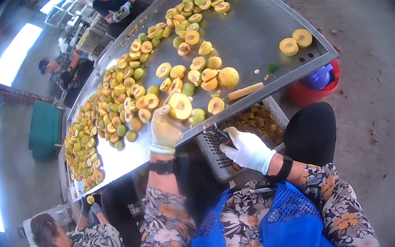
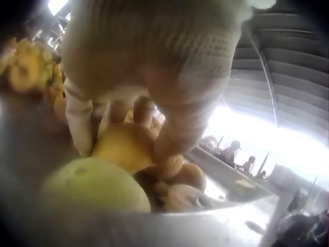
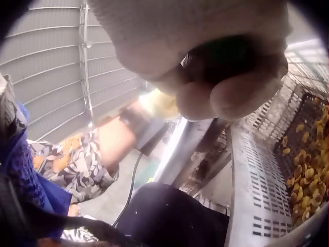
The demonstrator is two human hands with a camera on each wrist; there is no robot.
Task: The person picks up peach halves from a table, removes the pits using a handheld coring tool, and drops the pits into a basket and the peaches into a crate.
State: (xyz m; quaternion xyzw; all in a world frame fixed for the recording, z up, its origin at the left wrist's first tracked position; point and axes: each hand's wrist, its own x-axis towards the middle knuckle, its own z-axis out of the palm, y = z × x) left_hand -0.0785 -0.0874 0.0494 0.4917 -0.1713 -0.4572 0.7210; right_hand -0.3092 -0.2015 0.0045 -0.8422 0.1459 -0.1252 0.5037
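In the head view my left hand, in a pale work glove, holds a peach half by its sides, cut yellow face up, over the table's near edge. The left wrist view has the gloved fingers around this yellow peach half, a greenish peach close in front. My right hand, in a white glove, grips a small hand tool with a dark and red handle and a metal end, just off the table's rim. In the right wrist view the curled fingers mostly hide the tool.
Many halved peaches cover the left side of the metal table. A wooden stick lies by its raised rim. Under the edge stands a perforated crate holding small brown-yellow pieces. A red bucket stands beyond; other people work around the table.
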